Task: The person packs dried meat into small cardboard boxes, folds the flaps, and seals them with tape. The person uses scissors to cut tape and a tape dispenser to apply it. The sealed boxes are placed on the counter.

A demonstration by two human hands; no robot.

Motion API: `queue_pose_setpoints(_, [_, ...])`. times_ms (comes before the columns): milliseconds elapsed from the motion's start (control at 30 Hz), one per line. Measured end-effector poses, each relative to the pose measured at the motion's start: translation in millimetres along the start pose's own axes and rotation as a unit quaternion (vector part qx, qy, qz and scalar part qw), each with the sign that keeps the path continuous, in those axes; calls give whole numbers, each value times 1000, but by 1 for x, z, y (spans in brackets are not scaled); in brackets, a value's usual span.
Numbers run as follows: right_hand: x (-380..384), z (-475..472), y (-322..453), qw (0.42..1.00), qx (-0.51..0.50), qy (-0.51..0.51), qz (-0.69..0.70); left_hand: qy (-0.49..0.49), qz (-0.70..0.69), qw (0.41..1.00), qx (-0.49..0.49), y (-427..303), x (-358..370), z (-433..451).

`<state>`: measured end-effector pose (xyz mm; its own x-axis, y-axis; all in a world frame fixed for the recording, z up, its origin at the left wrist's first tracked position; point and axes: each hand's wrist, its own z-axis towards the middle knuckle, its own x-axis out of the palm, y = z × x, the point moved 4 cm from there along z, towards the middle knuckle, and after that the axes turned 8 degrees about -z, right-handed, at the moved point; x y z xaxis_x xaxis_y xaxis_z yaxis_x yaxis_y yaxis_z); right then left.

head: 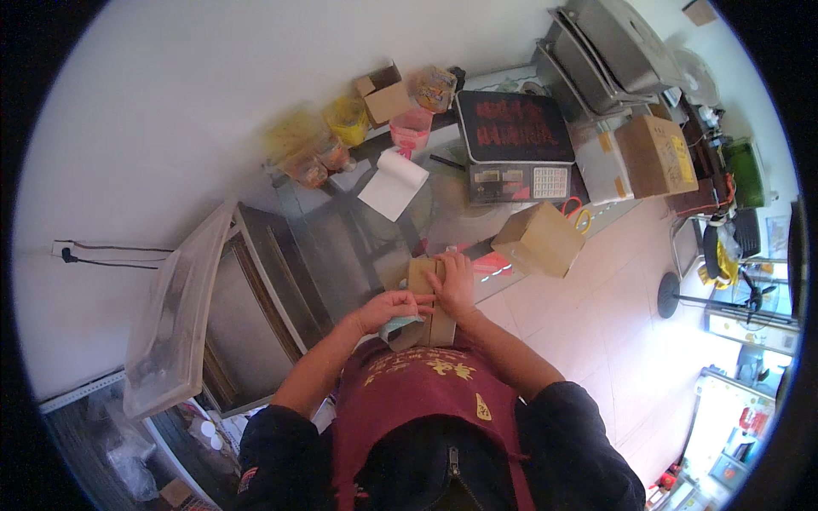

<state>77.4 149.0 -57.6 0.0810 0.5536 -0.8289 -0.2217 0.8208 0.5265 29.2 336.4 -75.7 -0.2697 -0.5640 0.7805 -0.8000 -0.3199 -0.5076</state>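
Note:
A brown cardboard box [442, 327] lies against the front of my maroon apron, at the near edge of the glass-topped table [307, 223]. My right hand [455, 281] presses on its upper part with the fingers over the top. My left hand [393, 306] is at the box's left side, its fingertips by the middle seam, and pinches a tape dispenser with a pale teal part [401, 324]. Part of the dispenser is hidden under that hand. To the right, another cardboard box [540, 239] stands at the table edge, beside scissors with red and yellow handles [583, 220].
A roll of white paper [395, 185] and a digital scale [517, 140] are on the table. Behind stand a pink basket [411, 128], a small open carton [385, 96] and bags. Metal containers [594, 57] and a large carton [658, 156] are at right; a clear plastic lid [179, 306] leans left.

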Motion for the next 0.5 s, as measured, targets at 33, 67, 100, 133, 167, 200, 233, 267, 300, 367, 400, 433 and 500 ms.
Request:
queue_pose_setpoints(33, [2,-1,-1,1000,-4,-1,-15,3,7,1000,0,-1,0,1])
queue_pose_setpoints(67, [4,-2,-3,1000,-7,-3,-30,6,14,1000,0,-2,0,2])
queue_pose_setpoints(100, [4,-2,0,999,-24,-11,-41,8,22,1000,-3,-3,-1,2])
queue_pose_setpoints(133, [2,-2,1,998,-39,-19,-53,6,31,1000,1,-4,-2,3])
queue_pose_setpoints(167, [2,0,2,996,-55,-28,-65,5,40,999,5,-4,-3,3])
queue_pose_setpoints(200, [1,2,3,996,-54,-27,-59,4,46,999,7,-3,-4,5])
queue_pose_setpoints(233, [-1,3,4,997,-53,-26,-52,10,58,998,4,-3,-5,6])
queue_pose_setpoints(267, [-2,4,5,997,-53,-25,-46,16,69,998,1,-3,-6,8])
queue_pose_setpoints(300, [-2,5,3,998,-33,4,-46,20,77,997,0,-2,-5,8])
queue_pose_setpoints(367, [0,9,0,997,5,61,-47,14,65,998,-3,0,-6,11])
queue_pose_setpoints(400, [1,9,-1,996,13,67,-50,10,60,998,-5,0,-7,12])
queue_pose_setpoints(433, [3,9,-2,996,21,73,-53,6,59,998,-6,1,-7,13])
queue_pose_setpoints(500, [2,11,3,994,30,79,-67,-5,56,998,-9,4,-8,12])
